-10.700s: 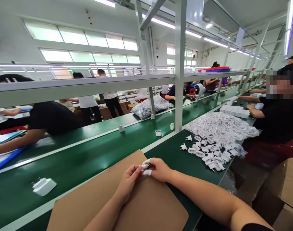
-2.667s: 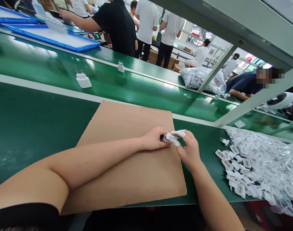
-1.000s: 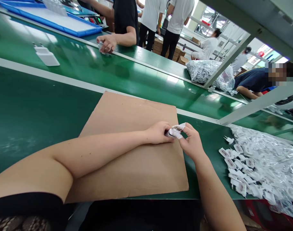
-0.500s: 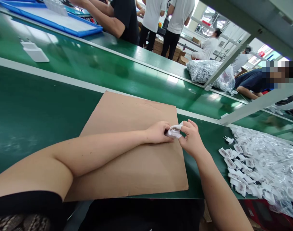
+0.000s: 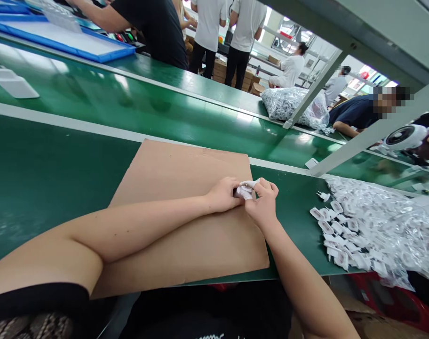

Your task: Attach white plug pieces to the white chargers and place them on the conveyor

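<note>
Our left hand [image 5: 224, 194] and right hand [image 5: 261, 203] meet over the right edge of a sheet of brown cardboard [image 5: 172, 172], both closed in narrow grips on one small white charger [image 5: 242, 192]. We have it pinched between them, the left hand's fingers at its left end and our right thumb and forefinger, both wearing white finger covers [image 5: 249, 184], at the other; the fingers hide most of it, so we cannot tell its exact shape. The cardboard lies flat on the green table [image 5: 41, 165], and our left forearm reaches across it. To the right of our right hand, well apart from it, we have a pile of loose white plug parts [image 5: 337, 238], spilling from a clear plastic bag [image 5: 387, 221]. Beyond the table's white edging runs a shiny green strip [image 5: 147, 113]; on it, we see a white plug [image 5: 16, 84] at far left and another white piece [image 5: 311, 163] near the slanting post [image 5: 359, 132]. Across from us are a blue-rimmed tray [image 5: 83, 44], a person in a black shirt [image 5: 161, 33] and a filled bag [image 5: 288, 103].
</note>
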`<act>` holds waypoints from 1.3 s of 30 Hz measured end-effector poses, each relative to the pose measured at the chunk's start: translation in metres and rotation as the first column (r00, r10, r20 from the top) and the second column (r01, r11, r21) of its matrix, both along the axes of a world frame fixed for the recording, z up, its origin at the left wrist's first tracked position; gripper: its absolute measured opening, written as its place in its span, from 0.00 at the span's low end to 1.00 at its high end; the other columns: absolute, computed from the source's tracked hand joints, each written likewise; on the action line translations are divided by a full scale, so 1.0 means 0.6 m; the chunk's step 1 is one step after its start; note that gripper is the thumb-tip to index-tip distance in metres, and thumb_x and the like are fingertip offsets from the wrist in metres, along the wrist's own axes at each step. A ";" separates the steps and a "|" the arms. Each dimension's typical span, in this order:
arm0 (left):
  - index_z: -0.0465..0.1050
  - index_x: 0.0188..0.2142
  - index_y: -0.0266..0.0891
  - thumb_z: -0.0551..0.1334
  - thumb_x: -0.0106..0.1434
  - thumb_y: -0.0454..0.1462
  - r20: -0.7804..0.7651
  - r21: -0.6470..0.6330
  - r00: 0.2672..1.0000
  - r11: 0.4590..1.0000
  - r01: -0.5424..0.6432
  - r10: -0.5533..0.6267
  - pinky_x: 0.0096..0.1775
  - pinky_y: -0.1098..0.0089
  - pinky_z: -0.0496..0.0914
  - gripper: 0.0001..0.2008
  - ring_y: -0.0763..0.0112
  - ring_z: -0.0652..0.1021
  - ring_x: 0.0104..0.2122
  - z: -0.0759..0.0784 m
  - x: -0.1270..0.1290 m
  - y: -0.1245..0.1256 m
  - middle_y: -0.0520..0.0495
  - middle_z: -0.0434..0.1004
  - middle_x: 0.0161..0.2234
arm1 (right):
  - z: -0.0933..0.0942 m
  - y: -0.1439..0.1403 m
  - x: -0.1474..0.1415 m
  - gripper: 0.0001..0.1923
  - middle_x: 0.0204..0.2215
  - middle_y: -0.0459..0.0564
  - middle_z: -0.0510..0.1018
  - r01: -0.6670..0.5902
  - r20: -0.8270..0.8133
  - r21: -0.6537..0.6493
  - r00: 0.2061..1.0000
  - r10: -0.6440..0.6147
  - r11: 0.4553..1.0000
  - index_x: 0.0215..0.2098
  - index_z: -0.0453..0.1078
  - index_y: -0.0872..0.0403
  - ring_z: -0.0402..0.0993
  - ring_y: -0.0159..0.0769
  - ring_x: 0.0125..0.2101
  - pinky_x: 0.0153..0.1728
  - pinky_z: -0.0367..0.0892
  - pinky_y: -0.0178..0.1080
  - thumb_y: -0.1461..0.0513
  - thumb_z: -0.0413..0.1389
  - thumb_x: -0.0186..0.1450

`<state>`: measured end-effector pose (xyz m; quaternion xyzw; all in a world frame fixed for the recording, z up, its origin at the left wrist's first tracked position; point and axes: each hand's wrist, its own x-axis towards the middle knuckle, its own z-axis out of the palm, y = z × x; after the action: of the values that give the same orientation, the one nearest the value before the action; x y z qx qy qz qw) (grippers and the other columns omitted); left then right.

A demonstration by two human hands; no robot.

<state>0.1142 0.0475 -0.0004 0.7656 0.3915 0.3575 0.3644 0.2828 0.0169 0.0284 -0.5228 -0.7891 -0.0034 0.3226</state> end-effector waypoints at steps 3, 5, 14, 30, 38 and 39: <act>0.75 0.29 0.38 0.67 0.56 0.38 0.026 -0.006 1.000 1.000 0.014 -0.014 0.37 0.67 0.67 0.05 0.65 0.73 0.33 0.000 0.001 -0.004 0.49 0.73 0.29 | -0.008 0.000 -0.002 0.10 0.31 0.46 0.69 0.016 -0.035 -0.016 0.999 -0.017 1.000 0.31 0.71 0.51 0.72 0.41 0.39 0.56 0.56 0.51 0.68 0.54 0.52; 0.78 0.36 0.37 0.69 0.55 0.38 0.113 -0.077 0.993 0.996 0.045 -0.037 0.40 0.66 0.70 0.08 0.64 0.76 0.35 0.003 -0.001 -0.005 0.48 0.78 0.33 | -0.013 0.001 0.000 0.09 0.31 0.46 0.70 0.015 -0.064 -0.023 0.998 -0.016 1.000 0.31 0.72 0.52 0.73 0.41 0.38 0.55 0.58 0.51 0.68 0.55 0.53; 0.81 0.38 0.37 0.74 0.54 0.47 0.180 -0.280 0.979 0.948 0.149 -0.101 0.38 0.67 0.71 0.18 0.65 0.78 0.34 0.014 -0.028 0.008 0.49 0.81 0.33 | -0.022 -0.006 0.009 0.10 0.42 0.51 0.82 -0.160 -0.391 -0.018 0.910 0.140 0.987 0.47 0.79 0.48 0.75 0.44 0.46 0.49 0.71 0.47 0.58 0.59 0.69; 0.78 0.42 0.38 0.65 0.65 0.48 0.081 -0.106 0.992 0.989 0.107 -0.099 0.45 0.62 0.72 0.16 0.60 0.78 0.40 0.009 -0.019 -0.004 0.45 0.82 0.39 | -0.038 -0.006 0.001 0.12 0.42 0.50 0.85 -0.150 -0.643 -0.184 0.766 -0.004 0.971 0.43 0.82 0.49 0.81 0.41 0.41 0.45 0.76 0.44 0.55 0.61 0.64; 0.71 0.55 0.37 0.65 0.67 0.51 0.326 -0.136 0.942 0.983 0.127 -0.077 0.44 0.64 0.73 0.25 0.65 0.77 0.37 -0.005 -0.015 -0.009 0.44 0.79 0.40 | -0.026 0.009 0.011 0.19 0.48 0.53 0.85 -0.340 -0.831 -0.201 0.556 0.024 0.919 0.49 0.80 0.49 0.83 0.46 0.47 0.52 0.78 0.51 0.53 0.67 0.62; 0.72 0.55 0.37 0.65 0.68 0.52 0.336 -0.111 0.939 0.987 0.119 -0.075 0.43 0.64 0.73 0.25 0.66 0.77 0.36 -0.004 -0.013 -0.012 0.45 0.79 0.40 | -0.022 0.007 0.012 0.19 0.48 0.53 0.85 -0.338 -0.837 -0.197 0.546 0.022 0.920 0.49 0.80 0.49 0.83 0.46 0.47 0.52 0.78 0.51 0.52 0.68 0.62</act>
<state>0.1063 0.0403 -0.0025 0.6879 0.3090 0.4362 0.4909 0.2899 0.0212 0.0149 -0.4252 -0.5858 0.4080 0.5564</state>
